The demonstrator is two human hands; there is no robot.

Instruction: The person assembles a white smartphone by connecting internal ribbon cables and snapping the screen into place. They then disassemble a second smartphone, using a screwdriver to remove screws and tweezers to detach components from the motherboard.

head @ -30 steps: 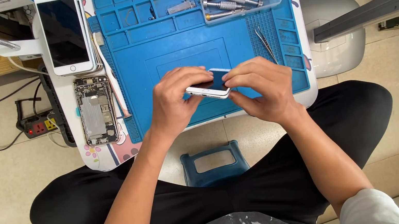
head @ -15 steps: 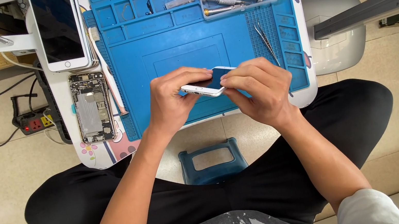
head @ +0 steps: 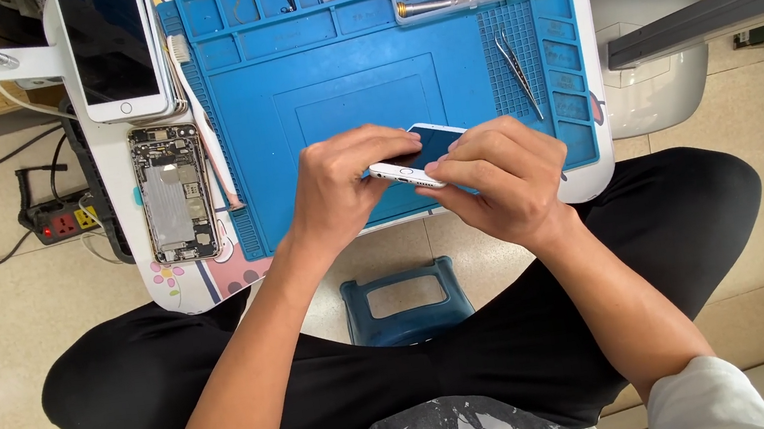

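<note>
White-framed smartphone held on edge above the blue work mat.

The slim white-framed smartphone with a dark glass screen (head: 416, 160) sits between both hands, raised off the blue silicone repair mat (head: 312, 145) near the mat's front edge. It is tilted, with its white lower end and round home button towards the viewer and the dark screen slanting up and away to the right. The left hand (head: 338, 186) grips its left side, fingers curled over the top edge. The right hand (head: 497, 178) covers its right side, fingertips pressed along the near edge. Only the white end and a wedge of the screen show; the rest is hidden by fingers.
</note>
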